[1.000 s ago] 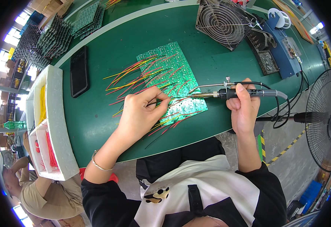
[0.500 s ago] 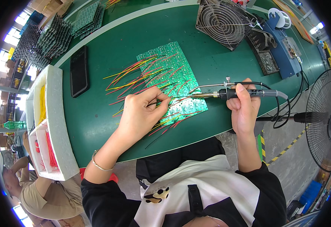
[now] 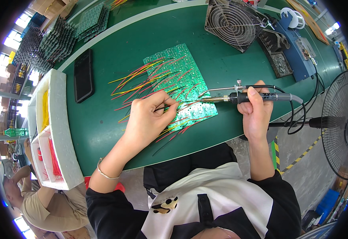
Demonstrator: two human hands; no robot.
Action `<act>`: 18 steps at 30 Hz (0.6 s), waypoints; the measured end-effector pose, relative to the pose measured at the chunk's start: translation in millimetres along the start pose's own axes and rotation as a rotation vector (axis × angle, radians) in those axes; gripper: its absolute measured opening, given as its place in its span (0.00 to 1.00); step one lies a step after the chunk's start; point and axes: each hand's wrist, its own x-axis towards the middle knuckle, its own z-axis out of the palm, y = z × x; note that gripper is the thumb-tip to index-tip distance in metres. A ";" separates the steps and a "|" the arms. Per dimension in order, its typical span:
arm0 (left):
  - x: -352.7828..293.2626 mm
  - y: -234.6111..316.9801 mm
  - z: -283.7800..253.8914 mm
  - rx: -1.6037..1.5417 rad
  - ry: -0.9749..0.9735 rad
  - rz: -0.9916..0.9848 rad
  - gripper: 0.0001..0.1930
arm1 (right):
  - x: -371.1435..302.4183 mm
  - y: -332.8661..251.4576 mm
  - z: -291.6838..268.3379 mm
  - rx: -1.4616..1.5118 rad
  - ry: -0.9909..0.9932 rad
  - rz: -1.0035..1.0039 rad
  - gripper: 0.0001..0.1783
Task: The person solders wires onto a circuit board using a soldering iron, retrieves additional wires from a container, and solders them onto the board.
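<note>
A green circuit board panel lies on the green bench, with several red, yellow and black wires sticking out over its left side. Over its lower left part, my left hand pinches a thin black wire between thumb and fingers. My right hand is closed round the handle of a soldering iron, which has a thin metal feed tube fixed along it. The iron's tip is at the board, close to the wire's end; whether they touch is too small to tell.
A black phone and a white foam box of yellow and red wires are at left. Beyond the board stand a dusty fan and a blue solder-reel unit. A floor fan is at right; a person sits at left.
</note>
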 end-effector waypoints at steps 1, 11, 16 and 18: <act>0.1 0.1 0.0 0.005 0.001 0.001 0.03 | -0.3 -1.0 0.4 0.000 -0.001 -0.001 0.11; 0.1 -2.2 -0.2 0.008 0.004 0.019 0.02 | -0.3 -1.5 -1.7 0.169 0.018 0.009 0.07; -0.4 -1.6 -1.9 0.033 -0.005 0.012 0.03 | 0.1 0.8 -4.9 0.151 -0.032 -0.006 0.06; -0.2 1.0 -3.8 0.048 0.003 0.036 0.03 | 0.7 0.5 -6.4 0.146 -0.063 -0.009 0.06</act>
